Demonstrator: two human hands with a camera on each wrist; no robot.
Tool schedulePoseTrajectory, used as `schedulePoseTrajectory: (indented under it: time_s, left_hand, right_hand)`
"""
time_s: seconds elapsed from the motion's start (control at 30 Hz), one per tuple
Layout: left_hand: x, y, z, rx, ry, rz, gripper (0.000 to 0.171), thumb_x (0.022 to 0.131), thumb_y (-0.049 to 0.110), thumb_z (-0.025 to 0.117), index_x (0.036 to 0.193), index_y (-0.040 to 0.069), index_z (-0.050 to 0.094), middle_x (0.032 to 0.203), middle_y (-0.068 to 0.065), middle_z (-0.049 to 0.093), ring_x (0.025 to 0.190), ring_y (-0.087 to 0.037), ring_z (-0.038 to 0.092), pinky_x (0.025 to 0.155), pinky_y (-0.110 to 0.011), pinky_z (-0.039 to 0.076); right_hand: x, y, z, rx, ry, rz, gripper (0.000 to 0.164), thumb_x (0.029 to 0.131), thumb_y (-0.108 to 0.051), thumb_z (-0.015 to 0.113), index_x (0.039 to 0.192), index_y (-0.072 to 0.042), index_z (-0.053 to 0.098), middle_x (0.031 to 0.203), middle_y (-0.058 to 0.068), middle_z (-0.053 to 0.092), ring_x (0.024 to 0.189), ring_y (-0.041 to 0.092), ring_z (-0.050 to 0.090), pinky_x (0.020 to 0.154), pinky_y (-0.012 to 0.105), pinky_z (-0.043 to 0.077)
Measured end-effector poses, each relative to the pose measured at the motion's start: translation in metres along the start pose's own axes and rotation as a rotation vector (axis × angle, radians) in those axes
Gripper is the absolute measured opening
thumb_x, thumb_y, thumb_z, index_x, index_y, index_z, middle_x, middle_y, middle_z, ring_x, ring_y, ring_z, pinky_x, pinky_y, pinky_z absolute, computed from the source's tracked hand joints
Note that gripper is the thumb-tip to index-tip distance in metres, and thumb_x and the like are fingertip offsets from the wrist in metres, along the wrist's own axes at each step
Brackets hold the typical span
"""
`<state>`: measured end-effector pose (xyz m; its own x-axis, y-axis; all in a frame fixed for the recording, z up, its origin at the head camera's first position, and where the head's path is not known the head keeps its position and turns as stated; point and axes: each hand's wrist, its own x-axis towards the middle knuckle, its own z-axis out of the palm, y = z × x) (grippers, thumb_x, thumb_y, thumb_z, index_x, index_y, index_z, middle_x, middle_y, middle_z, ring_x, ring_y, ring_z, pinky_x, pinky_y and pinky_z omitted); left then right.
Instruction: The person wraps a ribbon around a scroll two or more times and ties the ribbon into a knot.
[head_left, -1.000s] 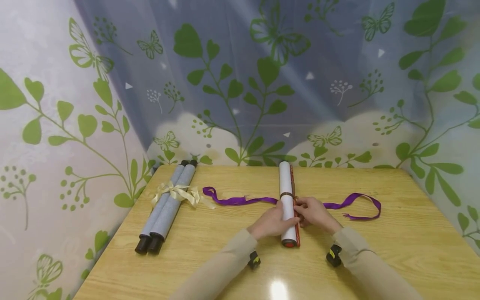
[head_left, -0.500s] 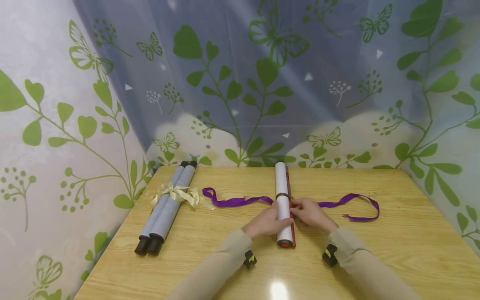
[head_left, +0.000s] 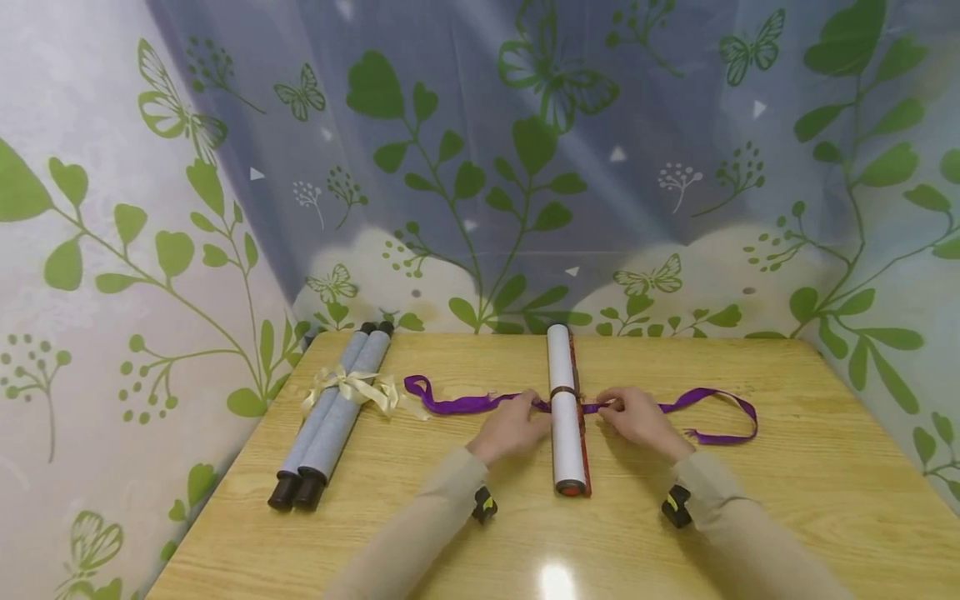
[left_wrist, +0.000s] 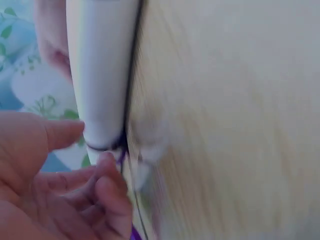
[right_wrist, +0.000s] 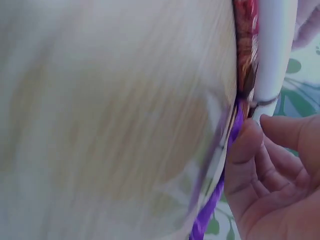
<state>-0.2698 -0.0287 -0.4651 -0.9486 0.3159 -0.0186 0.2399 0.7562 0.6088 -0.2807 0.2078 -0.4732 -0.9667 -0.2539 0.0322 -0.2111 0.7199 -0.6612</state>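
A white rolled scroll (head_left: 564, 446) with a brown cord (head_left: 564, 390) around it lies lengthwise on the wooden table. Along its right side shows a red patterned strip (right_wrist: 246, 42). A purple ribbon (head_left: 465, 406) passes beneath both, its ends spread left and right. Left of the scroll, my left hand (head_left: 507, 429) is at the ribbon; in the left wrist view its thumb is apart from the loosely curled fingers. My right hand (head_left: 637, 421) is on the other side, its index finger beside the ribbon (right_wrist: 214, 200), thumb tip close to that finger but not closed on it.
Two grey scrolls (head_left: 341, 417) with black ends lie together at the left, bound by a cream ribbon bow (head_left: 360, 387). Behind the table (head_left: 465, 358) hangs a patterned curtain (head_left: 465, 167) with green leaves and butterflies.
My left hand has come off the scroll and moved left to the ribbon. The right hand has drawn away from the scroll's right side. The scroll has shifted slightly left.
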Motion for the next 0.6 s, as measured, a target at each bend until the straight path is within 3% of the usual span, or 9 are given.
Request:
schedulePoseTrajectory:
  time_s: [0.07, 0.17, 0.33, 0.43, 0.53, 0.6]
  left_hand:
    - [0.003, -0.006, -0.006, 0.054, 0.063, -0.006, 0.039, 0.095, 0.027, 0.061, 0.127, 0.004, 0.058, 0.090, -0.014, 0.070, 0.067, -0.021, 0.058, 0.059, -0.037, 0.049]
    - [0.007, -0.015, -0.012, 0.150, 0.116, -0.044, 0.041, 0.092, 0.019, 0.063, 0.130, 0.005, 0.058, 0.092, -0.014, 0.071, 0.064, -0.020, 0.058, 0.058, -0.038, 0.050]
    - [0.011, -0.025, -0.018, 0.234, 0.086, -0.102, 0.047, 0.093, 0.017, 0.062, 0.137, 0.005, 0.052, 0.106, -0.019, 0.071, 0.080, -0.031, 0.067, 0.069, -0.050, 0.056]
    - [0.015, -0.029, -0.019, 0.243, 0.067, -0.099, 0.034, 0.094, 0.020, 0.062, 0.124, 0.006, 0.060, 0.104, -0.015, 0.071, 0.085, -0.031, 0.068, 0.070, -0.047, 0.055]
    - [0.019, -0.031, -0.021, 0.230, 0.059, -0.086, 0.012, 0.094, 0.018, 0.063, 0.100, 0.008, 0.067, 0.089, -0.008, 0.071, 0.074, -0.024, 0.065, 0.061, -0.038, 0.052]
    - [0.021, -0.033, -0.021, 0.220, 0.060, -0.091, 0.011, 0.095, 0.015, 0.062, 0.087, 0.009, 0.067, 0.079, -0.005, 0.068, 0.066, -0.019, 0.059, 0.057, -0.034, 0.049]
  right_hand:
    - [-0.001, 0.002, -0.005, -0.072, 0.020, 0.008, 0.034, 0.096, -0.012, 0.060, 0.126, 0.004, 0.060, 0.096, 0.019, 0.072, 0.077, 0.025, 0.065, 0.058, 0.031, 0.049]
    - [-0.004, 0.005, -0.010, -0.188, 0.025, 0.044, 0.038, 0.094, -0.016, 0.063, 0.128, 0.000, 0.059, 0.104, 0.022, 0.071, 0.083, 0.029, 0.067, 0.055, 0.032, 0.048]
    - [-0.004, 0.010, -0.013, -0.331, 0.035, 0.048, 0.024, 0.092, -0.016, 0.066, 0.112, -0.003, 0.066, 0.099, 0.017, 0.071, 0.077, 0.027, 0.065, 0.054, 0.036, 0.047]
    - [-0.002, 0.013, -0.013, -0.336, 0.045, 0.048, 0.014, 0.094, -0.015, 0.062, 0.102, -0.004, 0.067, 0.088, 0.012, 0.070, 0.066, 0.021, 0.060, 0.052, 0.035, 0.045]
    - [0.000, 0.015, -0.013, -0.312, 0.041, 0.036, 0.013, 0.096, -0.012, 0.059, 0.097, -0.001, 0.066, 0.081, 0.010, 0.067, 0.059, 0.017, 0.052, 0.050, 0.031, 0.041]
    - [0.002, 0.016, -0.014, -0.278, 0.033, 0.029, 0.014, 0.096, -0.011, 0.057, 0.096, 0.001, 0.065, 0.079, 0.010, 0.065, 0.057, 0.016, 0.051, 0.050, 0.030, 0.040]
